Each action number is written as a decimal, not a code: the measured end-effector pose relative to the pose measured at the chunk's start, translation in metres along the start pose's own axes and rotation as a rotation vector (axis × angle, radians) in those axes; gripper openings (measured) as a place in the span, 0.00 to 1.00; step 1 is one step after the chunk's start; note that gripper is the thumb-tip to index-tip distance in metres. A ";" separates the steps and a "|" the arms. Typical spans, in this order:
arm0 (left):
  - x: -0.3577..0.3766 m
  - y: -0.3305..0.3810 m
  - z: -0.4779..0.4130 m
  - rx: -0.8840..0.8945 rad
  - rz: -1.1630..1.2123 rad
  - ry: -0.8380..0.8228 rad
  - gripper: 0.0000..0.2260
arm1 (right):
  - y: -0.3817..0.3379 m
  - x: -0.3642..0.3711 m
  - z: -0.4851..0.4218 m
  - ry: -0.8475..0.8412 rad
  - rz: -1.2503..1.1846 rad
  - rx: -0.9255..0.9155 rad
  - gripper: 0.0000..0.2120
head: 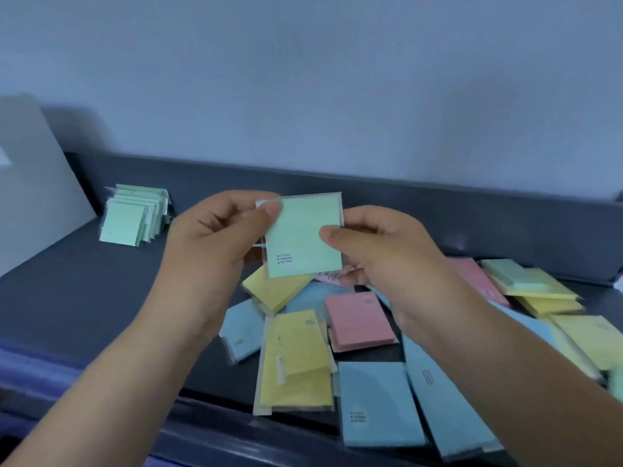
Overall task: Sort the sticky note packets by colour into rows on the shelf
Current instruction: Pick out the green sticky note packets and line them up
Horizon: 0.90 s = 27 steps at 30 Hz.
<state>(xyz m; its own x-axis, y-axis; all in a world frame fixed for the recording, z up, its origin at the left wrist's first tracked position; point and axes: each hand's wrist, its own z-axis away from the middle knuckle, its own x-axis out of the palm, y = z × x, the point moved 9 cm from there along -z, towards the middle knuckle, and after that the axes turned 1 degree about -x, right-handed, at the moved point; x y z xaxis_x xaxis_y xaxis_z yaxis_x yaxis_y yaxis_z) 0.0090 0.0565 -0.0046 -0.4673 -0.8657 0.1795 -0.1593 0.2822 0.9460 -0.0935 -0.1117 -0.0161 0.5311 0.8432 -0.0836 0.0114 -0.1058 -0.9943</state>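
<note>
**GREEN PACKET TO GREEN ROW: CARRY LEFT AND AWAY FROM THE GRIP**

Locate the green packet (pixel 303 237) in the air above the shelf (pixel 84 291), pinched from two sides. Note the left hand (pixel 215 237), thumb on the upper left corner, fingers curled behind. Note the right hand (pixel 381 251), thumb on the right edge, fingers behind. Read both grips as closed on the packet, neither spread. Treat the pale edge behind the packet's left side as unresolved: possibly a second packet, cannot tell.

Find the green row (pixel 133 215) to the left of the grip and farther from the body, well apart from it, near the white board (pixel 33 183). Read its packets as standing on edge, one behind another, faces toward the camera.

Find the mixed pile (pixel 305 299) directly beneath the grip and spreading to its right: yellow packets (pixel 296 358), a pink packet (pixel 359 318) and blue packets (pixel 379 402), overlapping flat on the shelf.

Take the held packet as near square, with no long axis to align. Match face direction instead: already facing the camera, like the row.

Judge the left hand the nearer to the row, being on the row's side of the packet. Expect the next move to call for release by the right thumb, then a reach leftward and outward by the left hand alone. Guard against slip of the glossy sleeve in a one-corner pinch.
</note>
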 end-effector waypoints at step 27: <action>-0.221 -0.020 -0.089 -0.192 -0.027 -0.122 0.06 | -0.001 0.210 -0.055 0.073 0.161 0.080 0.04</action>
<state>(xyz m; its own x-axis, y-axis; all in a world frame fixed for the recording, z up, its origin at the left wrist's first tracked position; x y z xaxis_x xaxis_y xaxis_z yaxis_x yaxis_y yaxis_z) 0.1927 0.2053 -0.0388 -0.5690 -0.8120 0.1301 -0.0104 0.1653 0.9862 0.0651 0.0368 -0.0286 0.5804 0.7781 -0.2402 -0.1443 -0.1921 -0.9707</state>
